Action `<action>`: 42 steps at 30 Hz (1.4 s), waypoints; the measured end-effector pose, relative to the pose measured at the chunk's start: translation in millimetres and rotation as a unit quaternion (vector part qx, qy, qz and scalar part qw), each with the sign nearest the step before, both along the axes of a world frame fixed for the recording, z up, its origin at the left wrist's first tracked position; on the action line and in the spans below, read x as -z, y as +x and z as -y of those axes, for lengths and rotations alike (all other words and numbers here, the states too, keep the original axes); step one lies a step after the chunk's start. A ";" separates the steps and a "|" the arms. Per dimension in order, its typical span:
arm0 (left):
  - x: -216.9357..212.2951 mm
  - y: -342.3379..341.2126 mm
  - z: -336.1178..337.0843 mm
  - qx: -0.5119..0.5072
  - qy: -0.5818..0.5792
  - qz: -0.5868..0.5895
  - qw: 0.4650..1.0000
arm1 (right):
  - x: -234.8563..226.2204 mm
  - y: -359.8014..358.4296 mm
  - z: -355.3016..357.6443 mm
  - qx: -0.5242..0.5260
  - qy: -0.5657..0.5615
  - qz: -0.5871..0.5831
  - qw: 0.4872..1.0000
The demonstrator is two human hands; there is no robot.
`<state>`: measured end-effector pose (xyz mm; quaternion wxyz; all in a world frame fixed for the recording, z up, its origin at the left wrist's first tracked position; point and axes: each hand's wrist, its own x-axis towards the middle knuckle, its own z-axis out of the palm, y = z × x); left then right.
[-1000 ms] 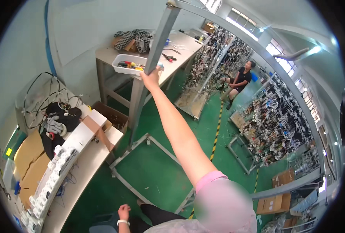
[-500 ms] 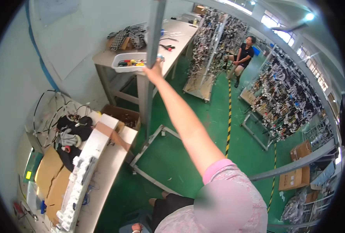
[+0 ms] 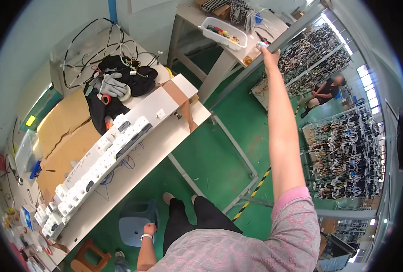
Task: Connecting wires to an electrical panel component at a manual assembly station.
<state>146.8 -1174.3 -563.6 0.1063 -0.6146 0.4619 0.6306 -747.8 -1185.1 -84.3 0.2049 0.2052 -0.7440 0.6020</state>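
My right arm reaches far forward. My right hand is closed around a grey metal post that belongs to a wheeled frame. A small pale blue and white thing shows by its fingertips; I cannot tell if the hand touches it. Down at my left side, my left hand is curled into a fist beside a blue-grey stool, with a white band at the wrist. Nothing sticks out of that fist. The frame's lower bars cross the green floor ahead of my feet.
At left, a workbench carries a long row of white sockets, cardboard, grey gloves and cables. A far table holds a white tray of tools. Racks of cables and a seated person are at right.
My view has swung, so the workbench and far table appear farther right. My right hand keeps its grip on the post. More of my left forearm and the stool now shows.
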 end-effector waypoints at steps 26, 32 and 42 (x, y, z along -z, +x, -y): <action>-58.9 29.7 -114.3 -0.253 -0.121 0.161 0.946 | 214.8 305.8 97.7 -0.305 0.252 -0.292 0.871; -133.0 -36.7 -128.5 -0.161 -0.161 0.220 0.949 | 249.5 297.0 83.6 -0.364 0.238 -0.177 0.883; -226.3 -107.7 -173.9 -0.445 -0.215 0.195 0.847 | 268.5 363.2 52.9 -0.797 0.368 0.184 0.442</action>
